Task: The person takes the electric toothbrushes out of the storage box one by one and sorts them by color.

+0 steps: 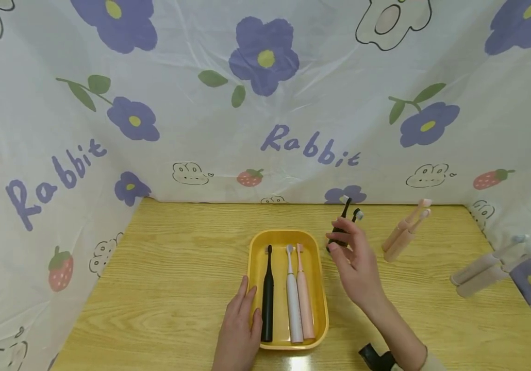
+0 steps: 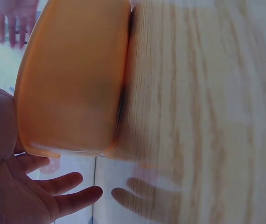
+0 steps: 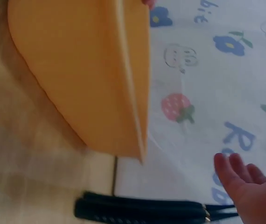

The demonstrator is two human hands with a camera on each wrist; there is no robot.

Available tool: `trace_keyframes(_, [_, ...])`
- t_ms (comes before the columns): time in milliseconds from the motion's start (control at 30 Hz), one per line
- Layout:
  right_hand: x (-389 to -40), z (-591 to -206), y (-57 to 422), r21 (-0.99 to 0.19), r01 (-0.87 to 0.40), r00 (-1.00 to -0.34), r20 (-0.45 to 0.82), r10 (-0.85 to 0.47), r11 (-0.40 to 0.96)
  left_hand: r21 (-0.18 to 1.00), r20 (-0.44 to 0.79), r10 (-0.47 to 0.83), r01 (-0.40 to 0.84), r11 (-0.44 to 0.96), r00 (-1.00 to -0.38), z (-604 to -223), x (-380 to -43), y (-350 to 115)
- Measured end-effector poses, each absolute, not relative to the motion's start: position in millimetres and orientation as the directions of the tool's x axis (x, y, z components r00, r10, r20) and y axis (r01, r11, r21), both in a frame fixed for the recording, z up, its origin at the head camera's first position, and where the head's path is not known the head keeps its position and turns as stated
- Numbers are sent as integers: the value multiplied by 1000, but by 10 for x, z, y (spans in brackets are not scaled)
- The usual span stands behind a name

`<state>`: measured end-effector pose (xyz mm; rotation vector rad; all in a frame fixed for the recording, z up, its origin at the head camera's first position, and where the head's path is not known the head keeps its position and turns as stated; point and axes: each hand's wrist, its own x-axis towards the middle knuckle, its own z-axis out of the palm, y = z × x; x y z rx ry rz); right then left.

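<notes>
A yellow tray (image 1: 288,346) lies on the wooden table, holding a black electric toothbrush (image 1: 267,299), a white one (image 1: 294,304) and a pink one (image 1: 305,304). My left hand (image 1: 238,330) rests along the tray's left side, fingers extended, thumb at the rim. Two black electric toothbrushes (image 3: 142,209) stand upright behind and to the right of the tray. Beside them hovers my right hand (image 1: 357,263), fingers loosely bent with a gap to the thumb and nothing held. It partly covers the black pair in the head view.
Two pink electric toothbrushes (image 1: 400,242) stand to the right of the black pair. Farther right are two pale ones (image 1: 483,273). A black object (image 1: 376,356) sits by my right forearm. A patterned cloth (image 1: 312,113) encloses the table's back and sides.
</notes>
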<state>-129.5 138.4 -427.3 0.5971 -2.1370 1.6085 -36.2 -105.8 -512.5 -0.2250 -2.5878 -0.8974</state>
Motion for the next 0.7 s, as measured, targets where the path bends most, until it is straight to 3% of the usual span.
trace_keyframes(167, [-1326,-4460,1202,-894,-325,-943,282,-174,308,558,424,25,282,781,-905,-5149,-361,-1056])
trace_keyframes(367, [-1366,-4599,998,-916,-137,-975,56,-217,376,565,413,24,277,777,-910,-5148,-355,-1054])
trace_keyframes(700, [-1448,-4736,757,-826,-119,-972,-15,-233,551,578,388,17,258,774,-921,-5116,-352,-1056])
